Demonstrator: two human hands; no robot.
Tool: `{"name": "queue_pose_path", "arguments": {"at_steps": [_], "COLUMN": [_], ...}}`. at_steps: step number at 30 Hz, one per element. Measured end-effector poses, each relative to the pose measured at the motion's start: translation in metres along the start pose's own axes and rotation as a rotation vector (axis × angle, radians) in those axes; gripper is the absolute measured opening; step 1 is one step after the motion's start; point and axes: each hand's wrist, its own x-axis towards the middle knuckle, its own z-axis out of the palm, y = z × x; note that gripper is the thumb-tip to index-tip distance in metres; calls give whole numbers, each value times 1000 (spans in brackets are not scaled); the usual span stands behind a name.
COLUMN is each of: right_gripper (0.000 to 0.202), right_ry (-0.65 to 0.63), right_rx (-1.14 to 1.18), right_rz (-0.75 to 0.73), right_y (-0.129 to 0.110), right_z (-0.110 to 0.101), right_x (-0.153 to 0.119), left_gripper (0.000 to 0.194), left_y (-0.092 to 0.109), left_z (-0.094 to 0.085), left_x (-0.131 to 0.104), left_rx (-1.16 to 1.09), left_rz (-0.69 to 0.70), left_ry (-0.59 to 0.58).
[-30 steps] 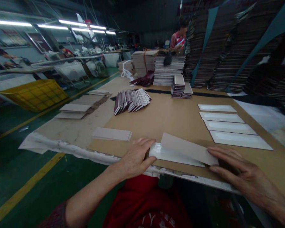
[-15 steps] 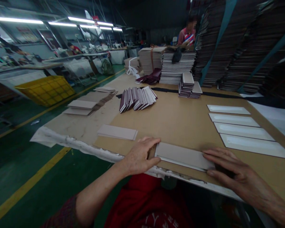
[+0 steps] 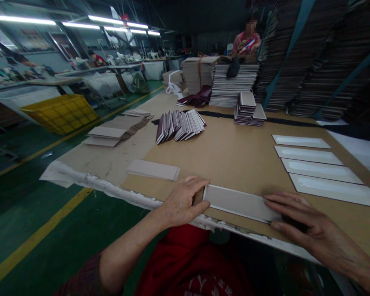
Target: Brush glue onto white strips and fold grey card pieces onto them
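Observation:
A grey cardboard strip [image 3: 234, 201] lies flat near the table's front edge, on a slightly larger panel whose white border [image 3: 225, 188] shows around it. At its left end, my left hand [image 3: 185, 201] brackets the two corners between thumb and forefinger. My right hand [image 3: 299, 213] holds the right end, fingers along the far side and thumb at the near side; that end is partly hidden. Two loose grey cardboard strips [image 3: 152, 169] overlap to the left of my left hand. Several panels with a whitish coating [image 3: 327, 187] lie in a column beyond my right hand.
Behind stands a fanned row of maroon-edged panels [image 3: 180, 125], with a small stack [image 3: 246, 107] to its right. Grey cardboard pieces [image 3: 106, 132] lie at left. Tall board stacks [image 3: 323, 61] rise at back right. A person [image 3: 246, 41] is behind the table [image 3: 225, 152].
The grey strip has shifted slightly away from the front edge and now sits inside the panel's white border, which shows at the far side too. Both hands stay at its ends.

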Motion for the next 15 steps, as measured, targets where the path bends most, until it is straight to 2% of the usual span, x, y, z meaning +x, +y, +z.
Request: {"name": "queue_pose_path", "arguments": {"at_steps": [15], "right_gripper": [37], "right_ry": [-39], "right_rx": [-45], "right_rz": [-35], "right_y": [-1], "right_z": [-5], "right_x": [7], "left_gripper": [45], "left_y": [-2], "left_z": [1], "left_x": [1], "left_rx": [10], "left_rz": [43], "left_ry": [15]}}
